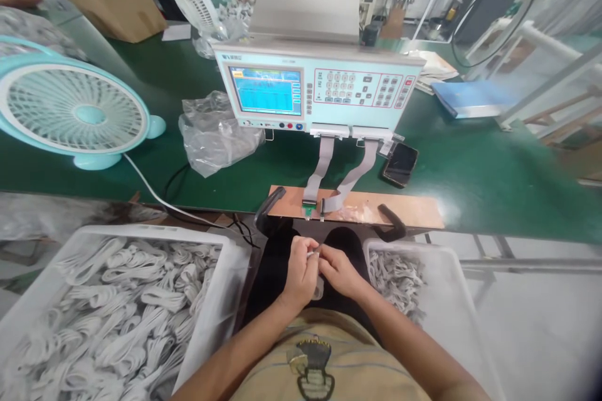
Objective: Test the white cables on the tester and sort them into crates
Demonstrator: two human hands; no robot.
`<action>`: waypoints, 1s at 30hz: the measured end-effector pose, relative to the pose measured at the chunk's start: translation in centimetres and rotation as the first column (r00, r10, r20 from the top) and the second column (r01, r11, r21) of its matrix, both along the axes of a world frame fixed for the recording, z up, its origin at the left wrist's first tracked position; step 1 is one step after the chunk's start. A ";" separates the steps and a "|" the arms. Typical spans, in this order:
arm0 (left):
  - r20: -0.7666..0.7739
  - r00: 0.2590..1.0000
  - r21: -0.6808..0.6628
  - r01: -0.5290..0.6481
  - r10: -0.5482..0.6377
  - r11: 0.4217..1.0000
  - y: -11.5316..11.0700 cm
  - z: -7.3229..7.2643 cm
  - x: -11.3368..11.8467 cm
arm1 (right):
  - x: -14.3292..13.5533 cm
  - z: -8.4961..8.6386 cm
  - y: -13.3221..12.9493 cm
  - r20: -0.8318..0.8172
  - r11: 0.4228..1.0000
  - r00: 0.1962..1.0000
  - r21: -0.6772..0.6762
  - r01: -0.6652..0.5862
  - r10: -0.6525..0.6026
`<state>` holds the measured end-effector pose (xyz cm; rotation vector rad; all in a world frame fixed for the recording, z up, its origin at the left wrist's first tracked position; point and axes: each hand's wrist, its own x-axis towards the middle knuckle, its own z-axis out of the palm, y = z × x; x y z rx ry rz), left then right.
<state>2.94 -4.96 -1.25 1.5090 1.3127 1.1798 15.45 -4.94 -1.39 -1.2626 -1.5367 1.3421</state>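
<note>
Above my lap, my left hand (302, 270) and my right hand (337, 269) meet with fingers pinched together. Between the fingertips is a small whitish piece, probably a cable end, and a pale loop (318, 289) hangs below, partly hidden by my left hand. Beyond them, at the table's edge, a wooden board (414, 209) carries a small green circuit board (308, 211) and a small connector (322, 208). Grey ribbon cables (320, 169) run from these to the tester (315, 94), whose screen is lit.
Bundled cables fill a white bin (224, 282) at left; another bin (454, 257) with cables stands at right. Black clamps (270, 208) hold the board. A fan (89, 114), plastic bag (216, 138), phone (400, 165) and blue folder (470, 99) lie around. A person sits behind the tester.
</note>
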 end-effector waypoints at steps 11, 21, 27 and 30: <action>0.538 0.842 -0.494 0.266 0.050 0.828 2.8 -0.7 -1.6 | -0.3 -2.2 3.5 -0.082 0.941 0.939 0.013 0.337 -0.335; 0.837 0.529 -0.462 0.548 0.139 0.697 3.4 -1.5 -3.3 | -0.5 -2.4 3.8 -0.131 0.917 0.908 -0.082 0.389 -0.397; 0.715 0.693 -0.510 0.430 0.089 0.745 3.7 -1.4 -3.6 | -1.0 -1.5 3.9 -0.247 0.891 0.860 -0.213 0.401 -0.446; 0.502 0.865 -0.449 0.280 -0.020 0.849 4.1 -1.1 -3.4 | -1.4 -1.1 4.2 -0.325 0.849 0.797 -0.340 0.405 -0.510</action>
